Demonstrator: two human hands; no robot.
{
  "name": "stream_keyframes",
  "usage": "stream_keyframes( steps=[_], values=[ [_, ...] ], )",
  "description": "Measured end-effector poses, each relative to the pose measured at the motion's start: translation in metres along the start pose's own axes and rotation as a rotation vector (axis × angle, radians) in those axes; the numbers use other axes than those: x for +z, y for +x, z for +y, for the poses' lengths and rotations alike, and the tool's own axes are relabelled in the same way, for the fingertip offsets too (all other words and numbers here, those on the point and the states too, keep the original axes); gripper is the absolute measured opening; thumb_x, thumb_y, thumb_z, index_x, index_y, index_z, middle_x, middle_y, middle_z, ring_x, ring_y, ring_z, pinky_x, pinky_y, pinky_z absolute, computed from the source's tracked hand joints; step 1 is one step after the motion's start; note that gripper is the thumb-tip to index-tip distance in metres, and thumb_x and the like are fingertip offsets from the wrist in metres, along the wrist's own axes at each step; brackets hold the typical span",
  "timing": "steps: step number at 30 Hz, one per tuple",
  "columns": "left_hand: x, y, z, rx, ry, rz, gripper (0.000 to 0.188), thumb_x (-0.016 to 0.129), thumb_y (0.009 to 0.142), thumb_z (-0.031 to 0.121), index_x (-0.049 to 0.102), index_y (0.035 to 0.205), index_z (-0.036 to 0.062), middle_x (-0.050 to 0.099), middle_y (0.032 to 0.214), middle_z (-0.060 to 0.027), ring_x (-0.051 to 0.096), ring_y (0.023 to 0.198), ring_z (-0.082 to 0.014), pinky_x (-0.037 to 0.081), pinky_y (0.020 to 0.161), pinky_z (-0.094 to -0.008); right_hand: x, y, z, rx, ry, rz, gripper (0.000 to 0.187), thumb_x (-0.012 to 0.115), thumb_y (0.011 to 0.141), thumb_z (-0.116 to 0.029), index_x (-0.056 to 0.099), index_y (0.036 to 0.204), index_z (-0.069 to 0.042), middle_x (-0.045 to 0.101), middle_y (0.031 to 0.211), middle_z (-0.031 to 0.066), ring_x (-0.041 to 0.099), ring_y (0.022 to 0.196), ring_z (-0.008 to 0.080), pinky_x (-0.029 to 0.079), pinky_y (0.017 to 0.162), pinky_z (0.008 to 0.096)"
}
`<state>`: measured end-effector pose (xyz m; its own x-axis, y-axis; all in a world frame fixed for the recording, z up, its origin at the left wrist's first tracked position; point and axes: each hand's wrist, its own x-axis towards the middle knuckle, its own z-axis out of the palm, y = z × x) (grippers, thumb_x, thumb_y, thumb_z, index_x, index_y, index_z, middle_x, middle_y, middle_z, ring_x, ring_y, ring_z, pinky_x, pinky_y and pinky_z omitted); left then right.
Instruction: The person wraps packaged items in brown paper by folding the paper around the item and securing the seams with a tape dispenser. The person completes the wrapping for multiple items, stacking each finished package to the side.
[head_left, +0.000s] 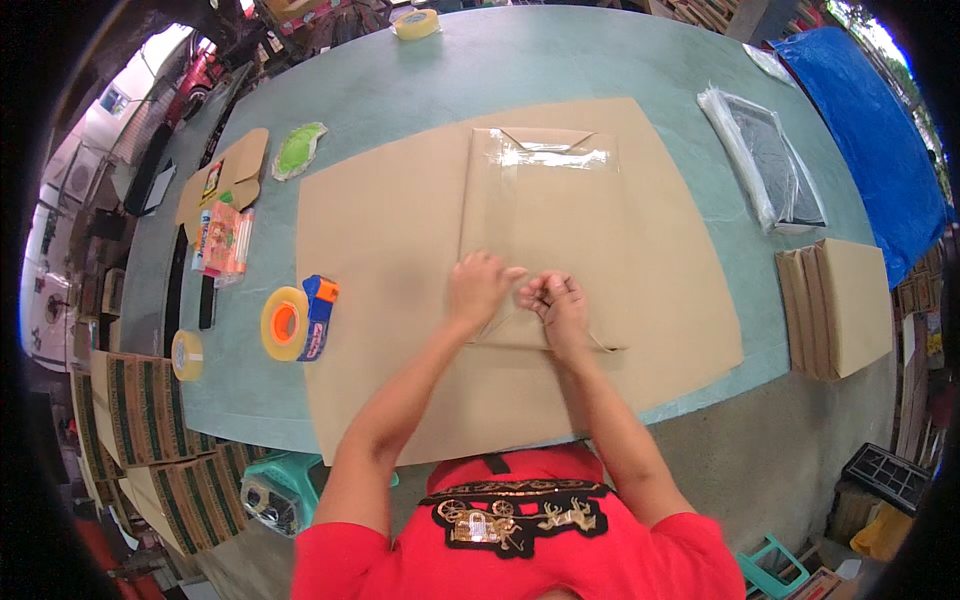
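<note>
A flat package (560,205) wrapped in brown paper lies near the middle of the table. Shiny clear tape crosses its far end, where the paper is folded into a flap. Over its near half, my left hand (481,290) is at the left edge, one digit stretched toward the right and the others partly hidden. Close by, slightly apart from it, my right hand (562,308) is closed in a pinch; whatever lies between its fingertips is too small to make out. The package's near end shows folded paper edges beneath my wrists. Under it spreads a large brown paper sheet (385,230).
On the green table (560,50), an orange-and-blue tape dispenser (318,315) with a clear tape roll stands left. Further tape rolls (187,355) lie near the edges. Brown wrapped packages (845,310) are stacked right, below a plastic-wrapped dark item (765,160). Pens (243,240) lie left.
</note>
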<state>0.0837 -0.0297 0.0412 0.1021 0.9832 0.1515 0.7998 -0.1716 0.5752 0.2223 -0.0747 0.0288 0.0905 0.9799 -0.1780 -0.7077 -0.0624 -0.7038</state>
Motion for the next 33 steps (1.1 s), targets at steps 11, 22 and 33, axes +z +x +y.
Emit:
stream_keyframes(
  steps=[11, 22, 33],
  values=[
    [-0.146, -0.073, -0.179, -0.376, 0.515, 0.124, 0.045, 0.059, 0.079, 0.031, 0.051, 0.118, 0.0104, 0.057, 0.101, -0.0204, 0.057, 0.083, -0.0308, 0.044, 0.075, -0.0399, -0.032, 0.004, -0.010, 0.155, 0.283, -0.339, 0.034, 0.045, 0.091, -0.029, 0.051, 0.066, -0.007, 0.047, 0.051, 0.0006, 0.042, 0.040, 0.0105, 0.038, 0.042, 0.0235],
    [-0.101, 0.043, 0.110, 0.775, 0.288, -0.916, 0.040, 0.060, 0.078, 0.033, 0.053, 0.116, 0.0202, 0.061, 0.094, -0.0142, 0.059, 0.081, -0.0296, 0.046, 0.074, -0.0391, -0.024, 0.003, 0.004, -0.158, 0.448, -0.087, 0.034, 0.040, 0.091, -0.037, 0.053, 0.097, -0.006, 0.060, 0.090, 0.0078, 0.060, 0.078, 0.0183, 0.052, 0.070, 0.0316],
    [-0.129, 0.068, 0.076, 0.540, 0.246, -1.069, 0.049, 0.062, 0.074, 0.041, 0.054, 0.117, 0.0174, 0.061, 0.102, -0.0122, 0.060, 0.085, -0.0279, 0.046, 0.076, -0.0343, -0.023, 0.010, 0.000, -0.322, 0.502, 0.148, 0.024, 0.054, 0.087, -0.023, 0.051, 0.070, -0.007, 0.046, 0.060, 0.0001, 0.036, 0.049, 0.0078, 0.027, 0.040, 0.0204]
  ],
)
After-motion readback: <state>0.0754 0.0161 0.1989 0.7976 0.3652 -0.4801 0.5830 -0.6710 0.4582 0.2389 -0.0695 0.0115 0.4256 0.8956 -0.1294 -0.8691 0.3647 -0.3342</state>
